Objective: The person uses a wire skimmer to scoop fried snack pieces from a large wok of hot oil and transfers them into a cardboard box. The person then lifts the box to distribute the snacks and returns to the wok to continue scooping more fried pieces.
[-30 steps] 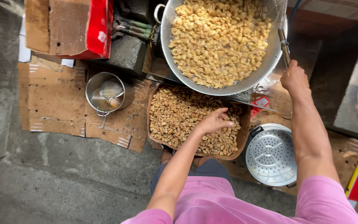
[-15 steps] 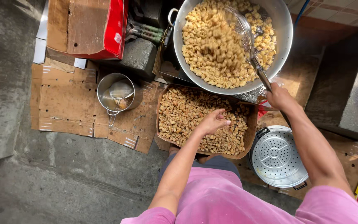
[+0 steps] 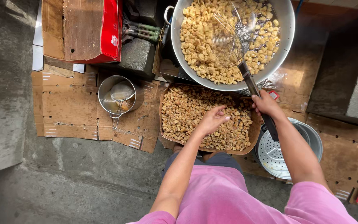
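My right hand (image 3: 266, 103) grips the dark handle of a wire skimmer (image 3: 228, 43) whose mesh rests in a big metal wok (image 3: 289, 25) full of pale fried pieces in oil. My left hand (image 3: 212, 120) hovers with curled fingers over a cardboard tray (image 3: 164, 103) heaped with small brown pieces, touching or picking at them. The tray sits just below the wok, between my arms.
A small metal pot (image 3: 104, 89) with a strainer stands left on flattened cardboard (image 3: 69, 108). A perforated steel steamer pot (image 3: 278, 155) sits under my right forearm. A red-edged cardboard box (image 3: 79, 29) lies top left; a dark block (image 3: 344, 74) stands right.
My right hand drew back from the wok's right rim toward me and swung the skimmer into the wok. The view shifted, so everything sits further right. My left hand stays over the tray.
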